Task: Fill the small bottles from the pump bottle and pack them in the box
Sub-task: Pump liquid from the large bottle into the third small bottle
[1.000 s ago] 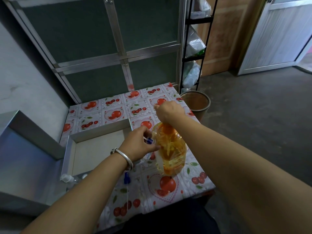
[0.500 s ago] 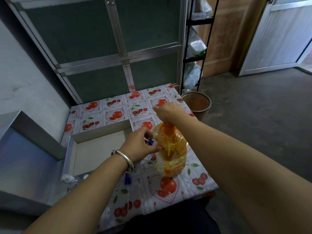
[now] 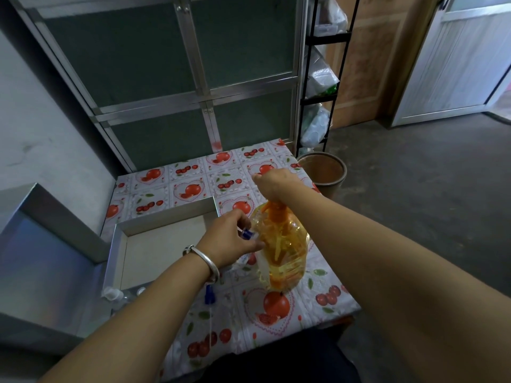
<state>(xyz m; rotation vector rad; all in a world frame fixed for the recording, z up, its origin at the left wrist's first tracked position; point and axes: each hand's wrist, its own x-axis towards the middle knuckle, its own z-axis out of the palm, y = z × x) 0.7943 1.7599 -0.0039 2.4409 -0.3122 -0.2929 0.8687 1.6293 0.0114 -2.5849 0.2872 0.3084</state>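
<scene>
Pump bottle [image 3: 284, 252], large, clear and filled with amber liquid, is seen standing near the right front of the worktop [image 3: 193, 186], its orange pump head covered by the right hand [image 3: 273, 183], whose fingers are curled down over the top. A spill is judged the main risk: should the pump be pressed while the small bottle's mouth sits off the spout, liquid would be sent onto the cloth, and a hard sideways press could tip the tall container toward the worktop's edge. Just left of it the silver box [image 3: 163, 219] lies open and mostly unfilled, with a few capped small bottles partly seen at its near corner [image 3: 121, 294]. A small bottle [image 3: 247, 234] with a blue top is pinched in the left hand [image 3: 232, 241], fingers closed round it, held against the big bottle's shoulder; its mouth cannot be made out. A loose blue cap [image 3: 209, 293] lies on the fruit-printed cloth. Behind are shown a green-panelled metal partition [image 3: 166, 64], a black rack [image 3: 323, 92] of bags, a brown bin [image 3: 322, 171] and a concrete floor [image 3: 414, 189].
</scene>
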